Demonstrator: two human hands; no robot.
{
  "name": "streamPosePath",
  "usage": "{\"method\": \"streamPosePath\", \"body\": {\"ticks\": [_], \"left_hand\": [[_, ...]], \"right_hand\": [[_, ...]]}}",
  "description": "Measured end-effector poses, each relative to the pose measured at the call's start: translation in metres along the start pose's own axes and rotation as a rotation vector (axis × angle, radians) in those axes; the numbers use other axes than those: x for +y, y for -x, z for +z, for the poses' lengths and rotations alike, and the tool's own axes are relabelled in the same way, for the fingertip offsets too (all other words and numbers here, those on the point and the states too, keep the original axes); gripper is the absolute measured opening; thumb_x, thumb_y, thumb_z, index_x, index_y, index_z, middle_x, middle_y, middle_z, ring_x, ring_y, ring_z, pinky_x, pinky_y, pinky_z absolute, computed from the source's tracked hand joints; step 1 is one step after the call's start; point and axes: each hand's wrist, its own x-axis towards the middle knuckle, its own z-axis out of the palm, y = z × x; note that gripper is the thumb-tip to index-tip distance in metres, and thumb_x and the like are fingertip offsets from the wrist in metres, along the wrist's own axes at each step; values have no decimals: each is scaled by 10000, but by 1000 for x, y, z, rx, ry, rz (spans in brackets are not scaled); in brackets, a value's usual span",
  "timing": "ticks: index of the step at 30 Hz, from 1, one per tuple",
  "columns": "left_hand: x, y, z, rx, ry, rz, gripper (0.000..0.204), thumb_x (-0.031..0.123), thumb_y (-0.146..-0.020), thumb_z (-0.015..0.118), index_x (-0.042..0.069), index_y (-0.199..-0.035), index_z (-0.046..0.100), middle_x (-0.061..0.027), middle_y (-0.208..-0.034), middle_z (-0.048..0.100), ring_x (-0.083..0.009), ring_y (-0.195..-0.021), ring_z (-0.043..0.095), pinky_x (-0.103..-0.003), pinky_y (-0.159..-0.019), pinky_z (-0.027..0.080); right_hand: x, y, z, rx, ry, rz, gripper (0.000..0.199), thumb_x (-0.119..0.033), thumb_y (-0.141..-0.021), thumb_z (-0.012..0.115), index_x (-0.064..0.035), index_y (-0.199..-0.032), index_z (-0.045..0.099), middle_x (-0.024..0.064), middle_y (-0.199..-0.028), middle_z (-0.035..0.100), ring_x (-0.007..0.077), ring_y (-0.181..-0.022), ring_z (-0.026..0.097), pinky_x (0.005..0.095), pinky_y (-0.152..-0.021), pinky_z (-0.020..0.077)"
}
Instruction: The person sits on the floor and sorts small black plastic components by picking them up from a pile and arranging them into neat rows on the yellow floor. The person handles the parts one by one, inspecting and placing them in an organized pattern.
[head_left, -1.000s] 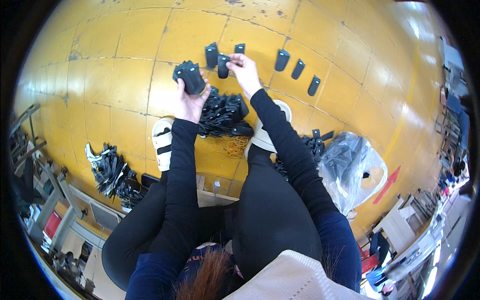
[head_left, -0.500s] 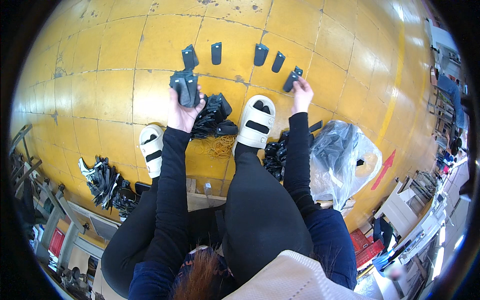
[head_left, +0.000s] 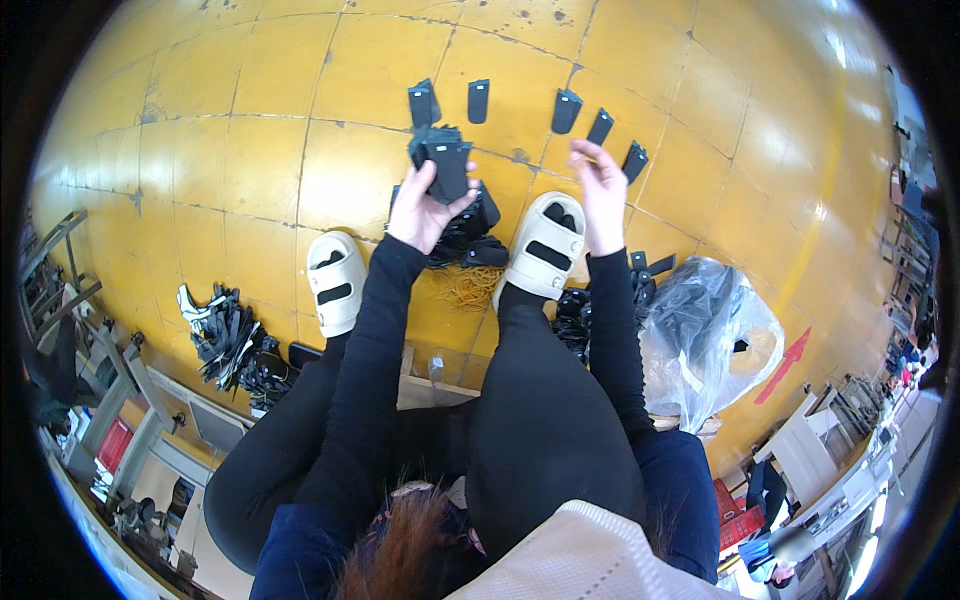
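Note:
My left hand [head_left: 427,208] is closed round a fanned stack of flat, dark, tapered fabric pieces [head_left: 447,168], the top one bearing a small pale label. My right hand [head_left: 600,190] hangs above the floor with its fingers apart and nothing visible in them. Nearest to it lie a dark piece [head_left: 635,161] and another dark piece [head_left: 600,126]. Farther left along the same curved row are a dark piece [head_left: 566,111], a single dark piece [head_left: 479,102] and an overlapping pair of pieces [head_left: 423,103]. Partly hidden behind my left hand is a heap of similar dark pieces [head_left: 478,240].
Yellow rubber bands [head_left: 474,289] lie between my sandals, below the heap. A clear plastic bag [head_left: 712,335] with dark contents stands at right, beside another dark pile [head_left: 572,322]. Dark bundles [head_left: 235,340] lie at left. Metal frames [head_left: 125,385] border the left side.
The piece in my right hand has been let go at the row's right end, and that hand has drawn back from it. The whole view has shifted slightly; my left hand still holds its stack.

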Motion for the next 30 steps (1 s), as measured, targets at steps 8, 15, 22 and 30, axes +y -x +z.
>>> {"method": "streamPosePath", "body": {"ticks": [8, 15, 22, 30], "left_hand": [[-12, 1, 23, 26, -65, 14, 368, 137, -919, 489, 68, -1266, 387, -141, -1203, 527, -256, -1064, 572, -455, -876, 507], [-12, 2, 23, -5, 3, -27, 381, 104, -916, 502, 91, -1274, 375, -96, -1238, 502, -219, -1111, 541, -429, -894, 505], [-9, 0, 27, 32, -18, 47, 409, 116, -918, 509, 99, -1303, 373, -103, -1225, 517, -224, -1087, 561, -441, -868, 514], [-16, -3, 17, 140, -229, 128, 399, 64, -907, 507, 82, -1288, 389, -82, -1190, 533, -212, -1052, 573, -417, -859, 518]], "right_hand": [[-45, 41, 72, -189, 169, -195, 330, -74, -742, 721, -57, -1059, 630, 17, -936, 506, 83, -707, 448, 204, -640, 400], [-37, 39, 73, -175, 184, -236, 204, -58, -749, 715, -21, -900, 582, 1, -815, 528, 78, -699, 475, 217, -638, 406], [-35, 37, 60, -123, -407, 107, 204, 6, -826, 618, -14, -1018, 550, 48, -938, 626, 89, -848, 570, 230, -809, 429], [-37, 49, 73, -169, -427, 238, 344, -28, -826, 632, 27, -1154, 544, 51, -982, 628, 84, -850, 582, 216, -786, 458]]}}
